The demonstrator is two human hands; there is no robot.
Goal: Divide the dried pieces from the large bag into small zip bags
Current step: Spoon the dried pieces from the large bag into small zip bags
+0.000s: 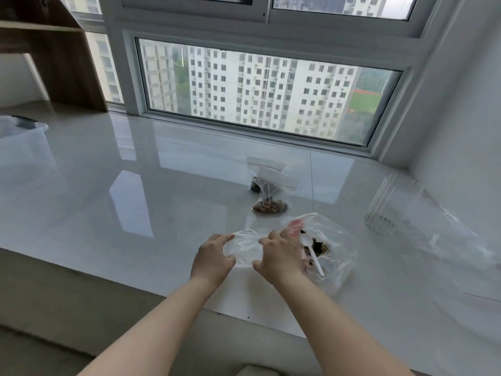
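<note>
Empty small zip bag (245, 246) held between both hands (212, 260)

High-rise apartment, home setting. Wide tiled bay-window ledge (135, 169) under a white-framed sliding window (260, 93), residential towers (244, 90) and a sports field (366, 100) far below. Wooden shelving unit (54, 50) at left, clear plastic storage bin (21, 142) beside it.

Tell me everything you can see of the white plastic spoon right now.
The white plastic spoon lies loose on the large bag, over the dark dried pieces. Its round bowl points away from the person, close by the right hand; the thin straight handle runs toward the near right. Neither hand holds it. The bowl looks empty.
</note>
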